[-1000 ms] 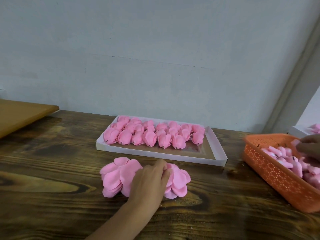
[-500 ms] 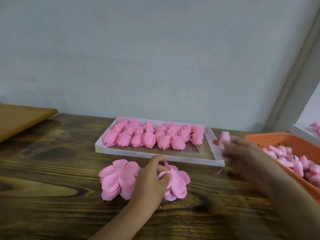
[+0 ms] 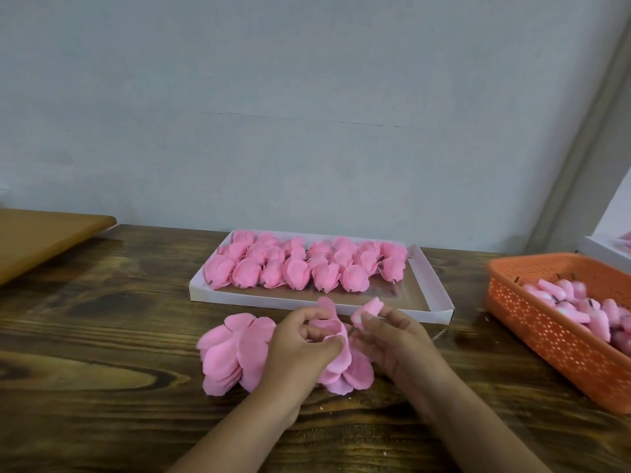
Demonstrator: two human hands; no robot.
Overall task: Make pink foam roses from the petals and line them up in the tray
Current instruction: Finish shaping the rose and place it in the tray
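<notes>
A pile of flat pink foam petals (image 3: 235, 353) lies on the wooden table in front of a white tray (image 3: 432, 295). Several finished pink roses (image 3: 293, 264) fill the tray's back half in rows. My left hand (image 3: 300, 339) pinches a petal sheet (image 3: 329, 319) lifted off the right side of the pile. Just right of it, my right hand (image 3: 392, 336) pinches a small pink rose bud (image 3: 368, 307) between thumb and fingers, close to the lifted petal.
An orange perforated basket (image 3: 532, 322) with several pink buds sits at the right edge. A lighter wooden board (image 3: 41, 233) lies at far left. A white box corner (image 3: 604, 250) shows behind the basket. A grey wall stands behind the table.
My right hand came from the basket with a bud and now meets the left hand over the pile. My left hand has lifted a petal sheet off the pile.
</notes>
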